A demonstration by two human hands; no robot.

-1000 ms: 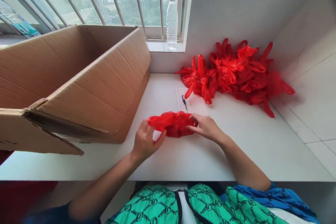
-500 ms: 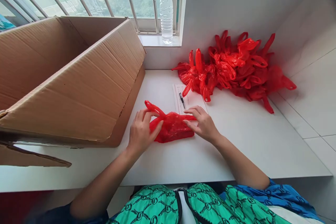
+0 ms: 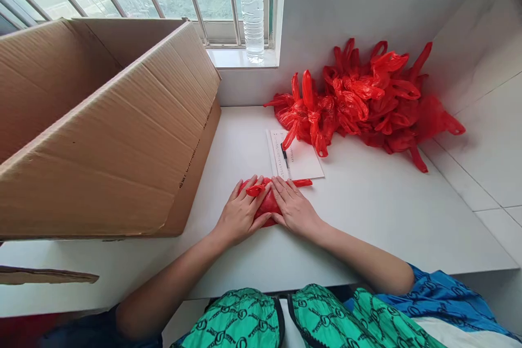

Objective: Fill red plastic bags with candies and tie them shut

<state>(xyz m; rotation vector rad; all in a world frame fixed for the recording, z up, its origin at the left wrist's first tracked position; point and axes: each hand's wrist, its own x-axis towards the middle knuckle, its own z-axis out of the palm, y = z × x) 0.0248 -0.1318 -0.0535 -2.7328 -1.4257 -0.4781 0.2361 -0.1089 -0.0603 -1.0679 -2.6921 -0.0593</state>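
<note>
A red plastic bag [image 3: 267, 207] lies on the white table [image 3: 228, 266] in front of me, largely covered by both hands. My left hand [image 3: 240, 210] rests flat on its left part, fingers stretched out, with a loop of the bag's handle poking up between them. Over the right part, my right hand [image 3: 296, 206] is spread flat too, its fingertips touching those of the left. One twisted handle sticks out to the right past my right fingers. What the bag contains is hidden.
A large open cardboard box [image 3: 122, 152] takes up the left side. Behind my hands lie a paper pad [image 3: 305, 160] and a pen [image 3: 284, 156]. Several knotted red bags [image 3: 362, 98] are heaped at the back right. A water bottle [image 3: 253, 16] stands on the windowsill.
Both hands have come inward from the bag's sides and down flat onto it. They now meet over its middle, and the bag looks flatter. The view has shifted slightly.
</note>
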